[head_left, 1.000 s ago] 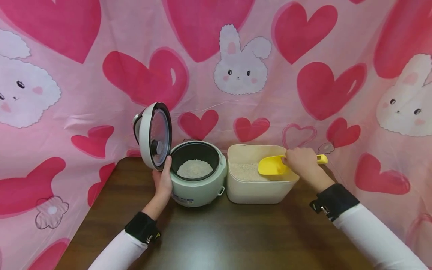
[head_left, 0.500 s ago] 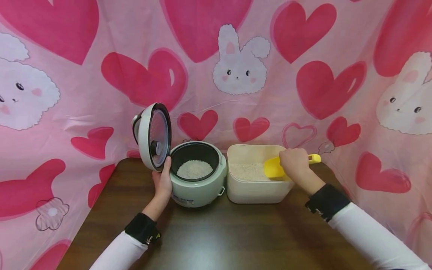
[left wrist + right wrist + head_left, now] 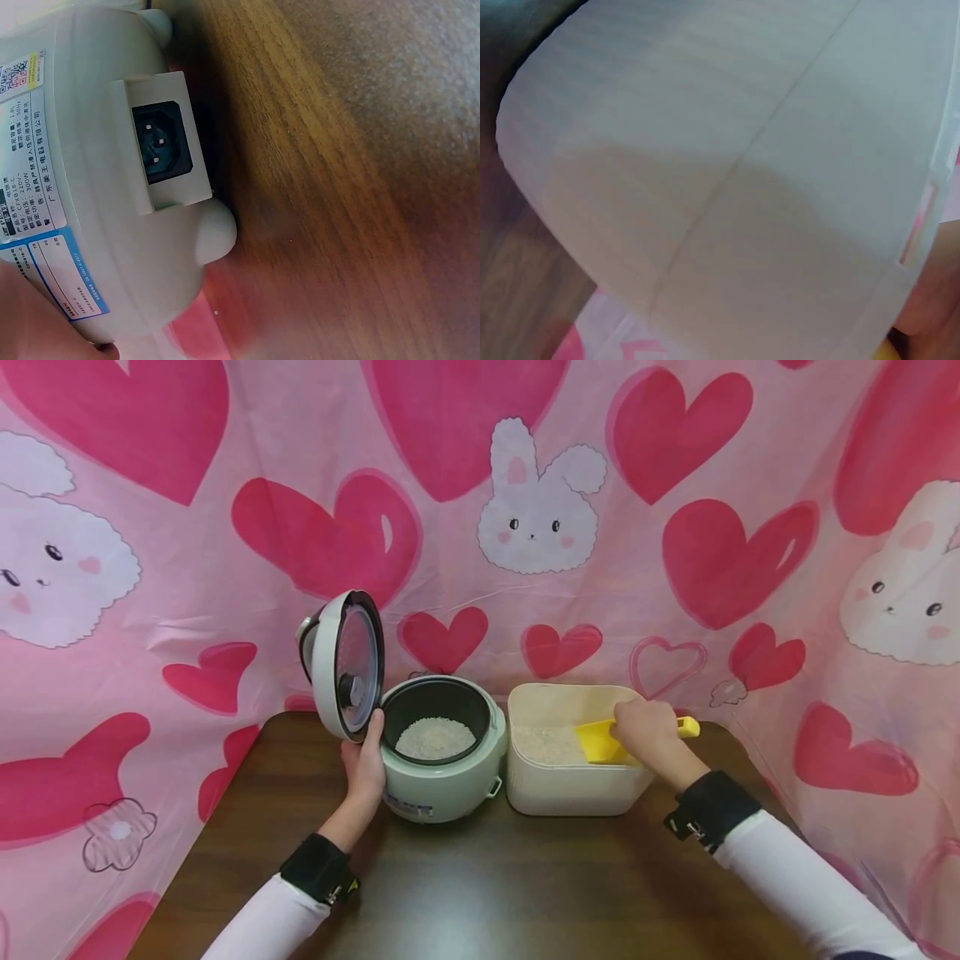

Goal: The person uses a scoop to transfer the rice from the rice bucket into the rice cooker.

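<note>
My right hand [image 3: 647, 732] grips the handle of a yellow scoop [image 3: 597, 743] over the cream rice bin [image 3: 566, 789]. The scoop's blade dips into the bin's rice [image 3: 547, 745] near the front wall. To the left stands a pale green rice cooker [image 3: 442, 789] with its lid [image 3: 325, 668] raised. White rice [image 3: 435, 739] lies in its dark inner pot. My left hand [image 3: 364, 768] rests against the cooker's left side, thumb up by the lid's lower edge, other fingers mostly hidden. The left wrist view shows the cooker's power socket [image 3: 163, 142]; the right wrist view shows the bin's wall [image 3: 727, 172].
Cooker and bin stand close side by side at the back of a dark wooden table [image 3: 465, 885]. A pink cloth [image 3: 450, 560] with hearts and rabbits hangs right behind them. The cooker's side handle [image 3: 493, 787] points toward the bin.
My right hand has moved left with the scoop, whose blade has tilted down into the rice. My left hand, the cooker and its raised lid stay put.
</note>
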Demonstrator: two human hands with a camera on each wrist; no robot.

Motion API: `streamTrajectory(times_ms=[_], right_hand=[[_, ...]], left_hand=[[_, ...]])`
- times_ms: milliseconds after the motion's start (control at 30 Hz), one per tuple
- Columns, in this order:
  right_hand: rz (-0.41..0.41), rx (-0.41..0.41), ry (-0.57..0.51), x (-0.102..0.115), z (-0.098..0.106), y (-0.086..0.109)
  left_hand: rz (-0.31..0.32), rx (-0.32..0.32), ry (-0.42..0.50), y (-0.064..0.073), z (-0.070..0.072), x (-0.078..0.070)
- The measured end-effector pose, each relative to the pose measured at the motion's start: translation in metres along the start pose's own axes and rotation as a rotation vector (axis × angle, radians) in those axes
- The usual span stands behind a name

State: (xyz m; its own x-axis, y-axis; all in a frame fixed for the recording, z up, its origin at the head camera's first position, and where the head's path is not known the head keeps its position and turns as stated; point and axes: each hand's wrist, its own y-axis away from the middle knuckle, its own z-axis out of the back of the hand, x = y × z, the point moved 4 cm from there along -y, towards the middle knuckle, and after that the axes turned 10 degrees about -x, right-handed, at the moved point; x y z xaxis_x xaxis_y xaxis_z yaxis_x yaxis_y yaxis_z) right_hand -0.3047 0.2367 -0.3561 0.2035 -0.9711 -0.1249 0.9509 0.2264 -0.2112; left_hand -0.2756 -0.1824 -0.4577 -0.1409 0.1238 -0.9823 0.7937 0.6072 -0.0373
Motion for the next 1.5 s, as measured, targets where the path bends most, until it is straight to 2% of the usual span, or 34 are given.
streamTrajectory(times_ms=[267, 567, 733, 900, 1100, 1233, 1300, 1500], right_hand=[[-0.034, 0.058, -0.126, 0.001, -0.011, -0.008], [-0.009, 0.101, -0.215, 0.015, -0.013, -0.013], [-0.030, 0.136, -0.337, 0.021, -0.015, -0.012], [-0.020, 0.188, -0.403, 0.022, -0.021, -0.014], [-0.004, 0.191, -0.472, 0.013, -0.022, -0.016], [0.008, 0.176, -0.466, 0.003, -0.020, -0.018], [0.000, 0.170, -0.463, -0.002, -0.018, -0.019], [-0.054, 0.196, -0.548, -0.014, -0.013, -0.017]], left_hand=[[-0.012, 0.005, 0.001, 0.001, -0.003, -0.003], [-0.015, 0.013, -0.005, 0.002, -0.006, -0.005], [-0.027, -0.003, 0.009, 0.004, -0.007, -0.004], [-0.029, 0.000, 0.018, 0.006, -0.007, -0.003], [-0.024, 0.010, 0.018, 0.006, -0.008, -0.002], [-0.014, 0.003, 0.004, 0.005, -0.007, 0.000], [-0.009, -0.004, -0.001, 0.005, -0.006, 0.001], [-0.004, -0.018, -0.018, 0.002, -0.003, 0.001]])
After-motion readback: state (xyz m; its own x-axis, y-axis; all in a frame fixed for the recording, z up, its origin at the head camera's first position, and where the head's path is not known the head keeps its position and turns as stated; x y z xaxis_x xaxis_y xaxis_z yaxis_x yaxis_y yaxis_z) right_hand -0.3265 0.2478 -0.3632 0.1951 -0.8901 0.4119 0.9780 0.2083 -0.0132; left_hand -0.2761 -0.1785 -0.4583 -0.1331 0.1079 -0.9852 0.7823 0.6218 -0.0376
